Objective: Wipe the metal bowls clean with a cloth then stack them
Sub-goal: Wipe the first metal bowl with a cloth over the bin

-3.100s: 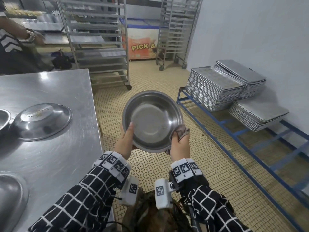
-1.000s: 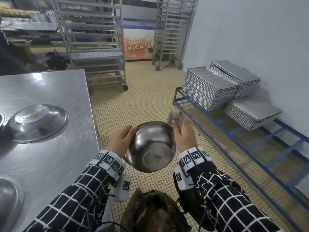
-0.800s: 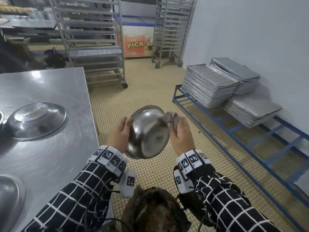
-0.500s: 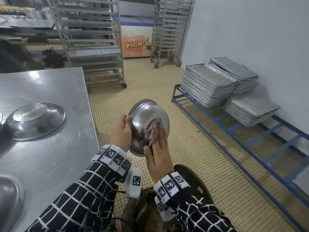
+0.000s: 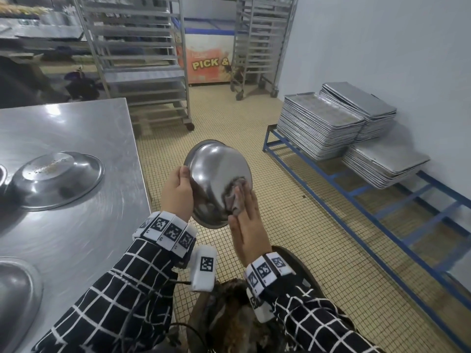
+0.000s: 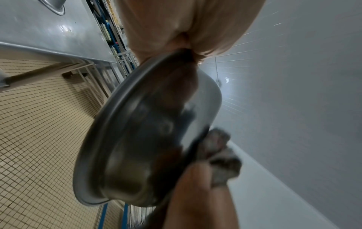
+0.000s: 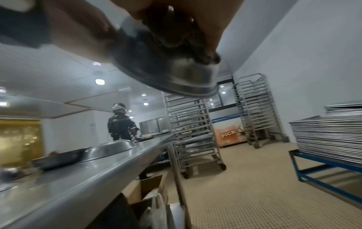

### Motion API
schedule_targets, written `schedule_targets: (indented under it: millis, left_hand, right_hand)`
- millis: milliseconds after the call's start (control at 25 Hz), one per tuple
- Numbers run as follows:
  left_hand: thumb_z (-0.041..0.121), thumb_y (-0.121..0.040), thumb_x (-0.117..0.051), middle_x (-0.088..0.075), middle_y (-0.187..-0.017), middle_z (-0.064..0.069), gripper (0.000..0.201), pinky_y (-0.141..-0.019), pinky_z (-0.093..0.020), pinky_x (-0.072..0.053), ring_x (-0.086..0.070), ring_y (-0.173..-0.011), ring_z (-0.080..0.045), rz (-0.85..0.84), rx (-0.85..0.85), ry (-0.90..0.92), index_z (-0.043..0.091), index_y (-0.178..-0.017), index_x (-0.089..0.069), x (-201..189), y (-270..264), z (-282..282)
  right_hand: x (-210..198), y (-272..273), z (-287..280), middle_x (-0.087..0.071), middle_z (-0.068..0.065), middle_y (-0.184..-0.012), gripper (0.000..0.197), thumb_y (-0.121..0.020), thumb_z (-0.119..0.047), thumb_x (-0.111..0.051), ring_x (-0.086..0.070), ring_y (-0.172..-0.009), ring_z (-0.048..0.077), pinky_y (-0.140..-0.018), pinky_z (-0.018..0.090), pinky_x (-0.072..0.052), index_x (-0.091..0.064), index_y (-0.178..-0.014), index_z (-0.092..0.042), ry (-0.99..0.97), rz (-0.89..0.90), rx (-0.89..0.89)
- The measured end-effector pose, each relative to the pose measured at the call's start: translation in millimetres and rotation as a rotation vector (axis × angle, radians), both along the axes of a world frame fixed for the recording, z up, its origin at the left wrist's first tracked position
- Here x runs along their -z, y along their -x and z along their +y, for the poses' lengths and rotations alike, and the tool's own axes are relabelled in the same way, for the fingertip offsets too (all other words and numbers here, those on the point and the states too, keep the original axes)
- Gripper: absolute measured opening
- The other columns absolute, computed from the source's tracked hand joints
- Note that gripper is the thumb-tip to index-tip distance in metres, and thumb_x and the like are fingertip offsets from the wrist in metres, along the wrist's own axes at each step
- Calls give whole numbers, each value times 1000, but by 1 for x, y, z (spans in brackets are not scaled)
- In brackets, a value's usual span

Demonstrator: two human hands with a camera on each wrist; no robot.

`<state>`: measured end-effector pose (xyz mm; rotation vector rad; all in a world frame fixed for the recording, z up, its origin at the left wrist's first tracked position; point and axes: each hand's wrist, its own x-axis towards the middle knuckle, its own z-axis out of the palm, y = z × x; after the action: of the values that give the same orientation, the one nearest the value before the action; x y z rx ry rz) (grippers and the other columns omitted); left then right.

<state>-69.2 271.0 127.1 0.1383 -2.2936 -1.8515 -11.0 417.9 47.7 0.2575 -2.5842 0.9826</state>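
I hold a metal bowl (image 5: 216,174) in the air beside the table, its outer bottom turned toward me. My left hand (image 5: 177,192) grips the bowl's left rim. My right hand (image 5: 246,215) presses a small grey cloth (image 5: 235,197) flat against the bowl's outside with straight fingers. From the left wrist, the bowl (image 6: 149,131) shows edge-on with the cloth (image 6: 219,155) bunched at its base. The right wrist view shows the bowl (image 7: 172,72) from below, the cloth (image 7: 186,40) under my palm. Another bowl (image 5: 53,179) lies upside down on the steel table (image 5: 84,238), crumbs on its base.
A third bowl's rim (image 5: 17,294) shows at the table's near left corner. Stacks of baking trays (image 5: 321,123) sit on a blue frame (image 5: 356,194) along the right wall. Wheeled tray racks (image 5: 142,59) stand behind. A bin (image 5: 242,314) is below my arms. A person (image 7: 121,122) stands far off.
The bowl was flipped from its inside facing me to its outside. My right hand moved from the rim to the bowl's bottom, laid flat with the cloth, and slid toward the lower right.
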Motion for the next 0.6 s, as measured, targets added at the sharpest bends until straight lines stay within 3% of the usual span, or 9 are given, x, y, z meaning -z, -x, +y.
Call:
schedule_targets:
  millis: [80,240,320,400,480,600]
  left_hand:
    - [33,-101,-34,-60,-88,-17,36,-83,-46,-48,-55,-77,-26,-8,4,17,6,-95,-56,3,-2,2]
    - [29,-101,-37,-63,-92,-18,32,-81,-42,-49,-56,-77,-22,-16,76,-16,7,-95,-58,0,-10,9]
    - [28,-101,-38,-63,-92,-21,33,-79,-43,-49,-58,-78,-27,-8,127,-1,4,-93,-58,-3,-12,7]
    - [30,-101,-39,-63,-91,-23,34,-81,-45,-49,-60,-81,-33,-17,167,-8,4,-90,-58,-3,-11,1]
    - [33,-100,-38,-63,-89,-21,36,-83,-44,-49,-60,-83,-34,-21,168,9,7,-88,-59,-2,-8,-4]
    - [35,-100,-37,-61,-80,-18,36,-78,-45,-48,-58,-79,-35,34,159,155,10,-84,-57,1,-4,-7]
  right_hand:
    - [-6,0,-17,11,-7,-160,59,-100,-39,-22,11,-147,17,-116,52,-20,10,-149,-34,-32,89,-43]
    - [-40,25,-24,-11,7,-159,54,-100,-36,-27,-1,-147,23,-119,47,-10,-20,-151,-18,-61,230,24]
    - [-53,41,-16,-31,7,-151,52,-100,-42,-23,-19,-143,23,-116,46,-22,-37,-143,-18,-81,271,117]
    - [-59,51,-4,-44,6,-140,55,-99,-46,-22,-38,-131,22,-106,41,-39,-46,-136,-13,14,235,162]
    - [-55,53,6,-44,6,-134,55,-98,-47,-26,-46,-121,21,-97,35,-46,-48,-133,-11,223,91,216]
    - [-40,39,7,-38,3,-133,54,-97,-46,-28,-44,-119,18,-100,37,-45,-44,-137,-12,372,-25,246]
